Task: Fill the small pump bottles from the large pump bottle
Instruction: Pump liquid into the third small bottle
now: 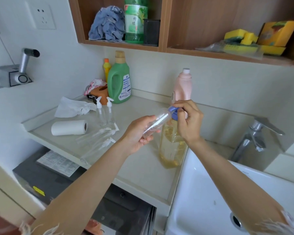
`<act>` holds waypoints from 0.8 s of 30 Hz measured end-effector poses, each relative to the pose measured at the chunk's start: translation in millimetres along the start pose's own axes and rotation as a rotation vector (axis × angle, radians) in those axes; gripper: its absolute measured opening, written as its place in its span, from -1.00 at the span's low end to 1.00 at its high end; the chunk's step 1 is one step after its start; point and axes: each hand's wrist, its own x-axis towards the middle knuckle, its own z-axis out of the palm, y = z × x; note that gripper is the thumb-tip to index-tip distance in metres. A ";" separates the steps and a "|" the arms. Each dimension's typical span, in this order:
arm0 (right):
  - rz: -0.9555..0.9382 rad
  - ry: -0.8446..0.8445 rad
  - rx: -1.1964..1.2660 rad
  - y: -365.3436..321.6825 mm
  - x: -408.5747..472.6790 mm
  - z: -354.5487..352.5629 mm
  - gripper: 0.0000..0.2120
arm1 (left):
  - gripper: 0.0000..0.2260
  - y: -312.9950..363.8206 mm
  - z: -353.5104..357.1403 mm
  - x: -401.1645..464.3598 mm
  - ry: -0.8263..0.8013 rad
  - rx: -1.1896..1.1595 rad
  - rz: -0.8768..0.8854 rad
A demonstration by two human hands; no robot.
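The left hand [139,133] curls around a small clear bottle [157,123], palm turned up, holding it tilted so its open neck points up and to the right toward the blue pump head [174,111] of the large bottle [172,143]. A white tube shows inside the small bottle. The right hand [189,121] comes in from the right with its fingers bent, the thumb and fingertips pinching at the blue pump head just where the small bottle's neck meets it; whether the neck touches the spout cannot be told. Both forearms reach in from the near edge, the left rising from the near left, the right from the near right, above the white sink [210,192]. The large bottle stands upright on the pale counter [143,170] beside the sink's left rim and holds yellow liquid. To its left, two small pump bottles [104,112] stand upright side by side, and nearer lie several more clear pump bottles [97,141] on their sides. A paper towel roll [69,127] lies on its side at the left of the counter, with a crumpled tissue [71,108] behind it. At the far wall stand a green jug [119,80] and a pink bottle [182,87], the pink one just behind the hands. A metal tap [255,138] stands at the right, behind the sink.
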 end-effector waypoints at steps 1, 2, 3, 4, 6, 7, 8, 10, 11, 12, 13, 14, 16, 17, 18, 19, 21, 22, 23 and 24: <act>0.001 -0.010 -0.010 0.1 0.6 -1.6 -0.72 | -0.83 -1.0 0.0 -0.2 0.000 0.002 0.004; -0.002 -0.023 -0.021 -0.4 1.8 -3.1 -0.71 | -0.83 -1.5 0.0 0.1 -0.001 0.003 0.011; -0.004 -0.041 -0.031 -1.1 2.7 -4.5 -0.71 | -0.82 -1.7 0.0 0.2 -0.003 0.005 0.018; -0.013 -0.064 -0.043 -2.8 3.5 -7.4 -0.70 | -0.82 -2.2 0.2 -0.9 -0.005 0.008 0.023; -0.032 -0.119 -0.058 -5.1 9.2 -13.1 -0.67 | -0.83 -0.7 0.3 -1.3 -0.008 0.003 0.036; -0.037 -0.145 -0.055 -6.3 13.7 -17.3 -0.66 | -0.84 -0.1 0.6 -2.1 -0.011 -0.009 0.042; -0.033 -0.166 -0.045 -7.1 20.3 -20.6 -0.64 | -0.83 1.7 1.2 -2.8 -0.015 -0.026 0.048; -0.011 -0.196 -0.029 -8.7 33.0 -24.2 -0.63 | -0.80 4.3 2.4 -3.2 -0.026 -0.054 0.049; -0.012 -0.207 -0.032 -9.2 36.7 -24.2 -0.63 | -0.79 5.0 3.1 -3.2 -0.026 -0.064 0.045; -0.024 -0.214 -0.035 -8.7 37.6 -23.7 -0.64 | -0.78 5.0 3.3 -2.5 -0.022 -0.074 0.038; -0.039 -0.215 -0.037 -7.4 36.0 -23.3 -0.65 | -0.77 4.7 3.1 -1.7 -0.014 -0.082 0.032; -0.053 -0.204 -0.037 -4.9 32.3 -23.0 -0.67 | -0.76 3.4 2.7 -0.3 -0.012 -0.089 0.025; -0.064 -0.157 -0.027 -0.3 22.6 -20.9 -0.68 | -0.76 1.2 1.1 1.9 -0.019 -0.105 0.018; -0.052 -0.131 -0.016 0.5 19.2 -18.6 -0.68 | -0.75 0.1 0.6 3.0 -0.022 -0.110 0.015; -0.030 -0.105 -0.001 1.8 16.4 -15.1 -0.68 | -0.76 -1.2 0.1 4.6 -0.021 -0.114 0.010; -0.006 -0.083 0.018 2.3 13.7 -11.5 -0.69 | -0.76 -2.2 -0.4 5.3 -0.015 -0.113 0.005; 0.003 -0.058 0.035 3.9 6.9 -5.2 -0.71 | -0.77 -3.8 -1.5 7.9 -0.009 -0.098 -0.006; -0.012 -0.056 0.027 4.1 4.4 -3.8 -0.72 | -0.78 -4.3 -2.2 8.8 -0.008 -0.089 -0.012; -0.022 -0.057 0.014 5.1 2.0 -3.3 -0.72 | -0.79 -5.7 -2.9 10.2 -0.007 -0.088 -0.024; -0.028 -0.057 0.006 5.5 1.5 -3.7 -0.72 | -0.79 -6.8 -3.6 11.2 -0.008 -0.091 -0.031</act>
